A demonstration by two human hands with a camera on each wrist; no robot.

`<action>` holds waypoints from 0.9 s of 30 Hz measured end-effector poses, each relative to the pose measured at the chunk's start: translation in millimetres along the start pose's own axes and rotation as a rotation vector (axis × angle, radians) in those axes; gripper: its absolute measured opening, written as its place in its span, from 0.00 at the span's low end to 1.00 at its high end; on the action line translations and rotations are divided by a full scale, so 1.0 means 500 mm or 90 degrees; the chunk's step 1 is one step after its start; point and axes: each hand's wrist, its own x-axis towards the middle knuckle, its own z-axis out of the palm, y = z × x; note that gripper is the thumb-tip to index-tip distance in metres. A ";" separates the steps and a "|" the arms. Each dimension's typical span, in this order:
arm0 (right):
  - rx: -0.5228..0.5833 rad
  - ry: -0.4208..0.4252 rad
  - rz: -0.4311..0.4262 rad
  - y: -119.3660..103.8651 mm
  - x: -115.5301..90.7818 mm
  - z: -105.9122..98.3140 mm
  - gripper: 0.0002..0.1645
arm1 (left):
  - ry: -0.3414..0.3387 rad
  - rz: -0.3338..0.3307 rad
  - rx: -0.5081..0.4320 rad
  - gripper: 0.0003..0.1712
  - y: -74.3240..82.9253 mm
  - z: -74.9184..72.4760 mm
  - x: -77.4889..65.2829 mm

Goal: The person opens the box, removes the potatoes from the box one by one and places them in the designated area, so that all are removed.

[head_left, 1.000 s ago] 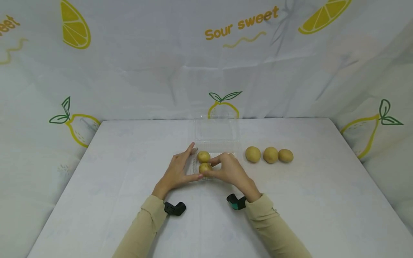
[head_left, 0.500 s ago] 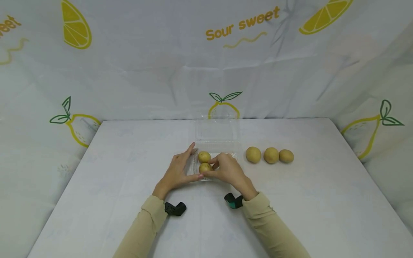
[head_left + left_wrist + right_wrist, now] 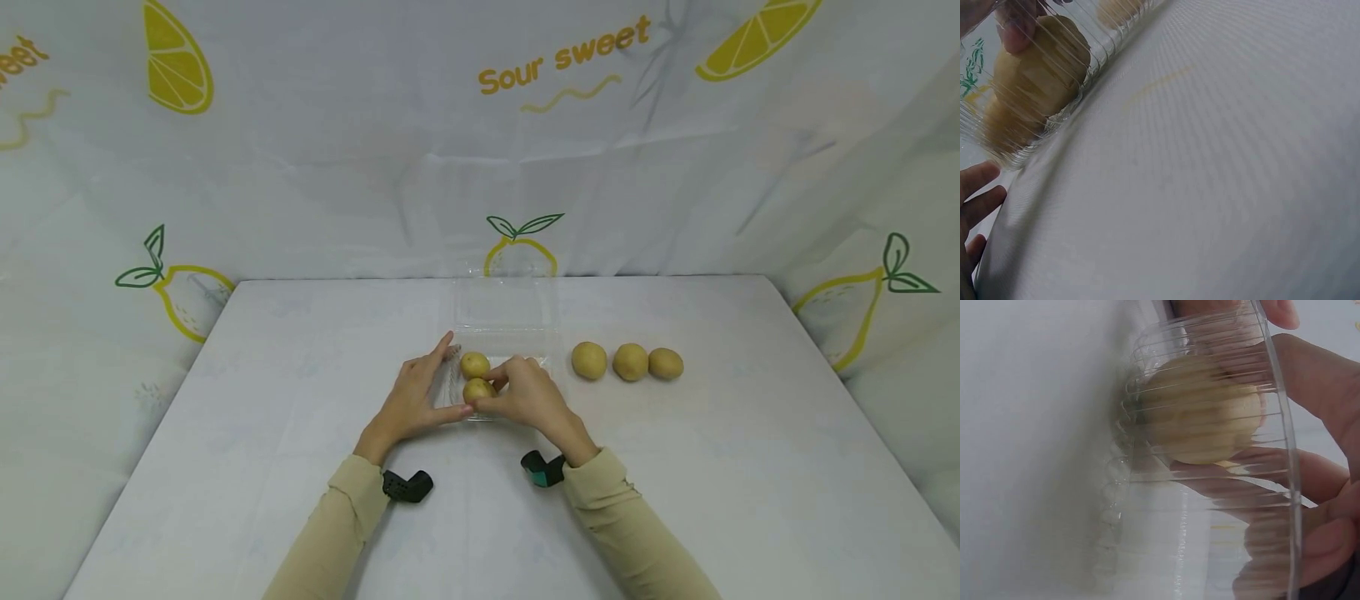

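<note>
A clear plastic box (image 3: 517,342) lies with its lid (image 3: 504,302) folded back. Inside, along its left side, sit two potatoes, a rear potato (image 3: 474,364) and a front potato (image 3: 477,390). My right hand (image 3: 534,396) reaches into the box and pinches the front potato between thumb and fingers; through the ribbed wall the right wrist view shows this potato (image 3: 1200,415). Against the box's left side my left hand (image 3: 411,396) is spread, thumb at the front edge, fingers nearly straight. The left wrist view shows its fingers (image 3: 982,206) close to the ribbed wall.
Three more potatoes stand in a row right of the box: a left one (image 3: 588,361), a middle one (image 3: 630,362) and a right one (image 3: 665,363). A white cloth covers the table (image 3: 262,433). Behind hangs a lemon-print curtain (image 3: 337,167).
My right hand and forearm have shifted slightly left, still pinching the front potato. The left hand, box and other potatoes look unchanged.
</note>
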 end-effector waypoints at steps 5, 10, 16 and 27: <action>0.003 0.008 0.000 0.005 0.002 0.003 0.24 | 0.000 -0.001 0.003 0.75 -0.002 0.001 0.000; 0.006 0.012 -0.029 0.009 0.000 -0.002 0.24 | -0.004 -0.005 0.001 0.75 -0.002 0.000 0.000; 0.013 0.021 -0.056 0.008 -0.004 -0.012 0.26 | -0.003 -0.003 -0.004 0.74 0.000 -0.003 0.001; 0.037 0.076 -0.125 0.013 -0.010 -0.025 0.26 | -0.005 -0.012 -0.004 0.76 0.002 -0.001 0.001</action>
